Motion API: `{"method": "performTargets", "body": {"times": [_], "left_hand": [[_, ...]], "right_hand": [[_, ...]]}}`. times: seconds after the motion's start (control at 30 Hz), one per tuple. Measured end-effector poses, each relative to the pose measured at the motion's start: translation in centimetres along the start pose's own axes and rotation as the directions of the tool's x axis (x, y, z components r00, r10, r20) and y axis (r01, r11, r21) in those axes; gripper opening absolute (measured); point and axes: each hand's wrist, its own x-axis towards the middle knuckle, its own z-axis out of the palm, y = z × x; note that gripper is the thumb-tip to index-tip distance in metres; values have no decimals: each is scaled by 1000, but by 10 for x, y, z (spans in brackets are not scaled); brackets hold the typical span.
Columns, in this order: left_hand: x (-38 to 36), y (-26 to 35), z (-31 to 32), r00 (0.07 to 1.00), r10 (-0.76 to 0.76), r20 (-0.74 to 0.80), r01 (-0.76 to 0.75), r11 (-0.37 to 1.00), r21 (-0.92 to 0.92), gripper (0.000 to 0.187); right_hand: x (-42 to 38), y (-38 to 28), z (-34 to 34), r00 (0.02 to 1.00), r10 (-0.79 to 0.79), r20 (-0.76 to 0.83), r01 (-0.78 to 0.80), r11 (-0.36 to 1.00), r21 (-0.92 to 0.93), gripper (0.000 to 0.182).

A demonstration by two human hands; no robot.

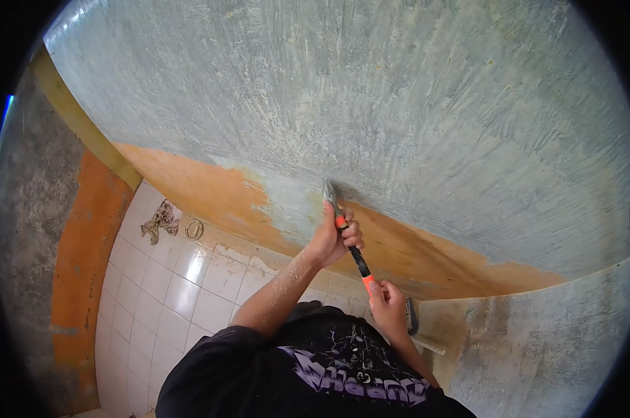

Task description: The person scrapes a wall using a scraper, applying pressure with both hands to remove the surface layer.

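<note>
My left hand [337, 235] is closed around the upper handle of a long scraper [358, 259], its thumb stretched up toward the metal head. My right hand [389, 304] grips the orange lower end of the same black-and-orange handle. The grey head of the scraper meets the wall [370, 104] at the border between rough grey surface and a band of orange paint [189, 182]. Just left of the head, a patch of the orange band is bared to pale grey. Pale dust specks cover my left forearm.
White floor tiles [148, 279] lie below, with scrapings along the wall's foot. A crumpled rag [161, 221] and a ring-shaped roll [194, 229] rest there. A dark object [413, 317] and a pale stick [430, 344] show by my right arm. Side walls close both ends.
</note>
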Motion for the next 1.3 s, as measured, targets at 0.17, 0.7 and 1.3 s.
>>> {"method": "performTargets", "body": {"times": [0.17,0.7,1.3], "left_hand": [[8,-21,0,990,-110,85,112,994,-14,64],[24,-67,42,996,-93,7,93,996,-12,59],[22,-38,16,967,206,-152,-214,976,-40,60]], "right_hand": [[-16,14,-27,968,120,220,-176,950,256,25],[-21,24,-87,953,176,248,-234,944,230,26],[12,7,-41,982,-77,170,87,995,-50,33]]}}
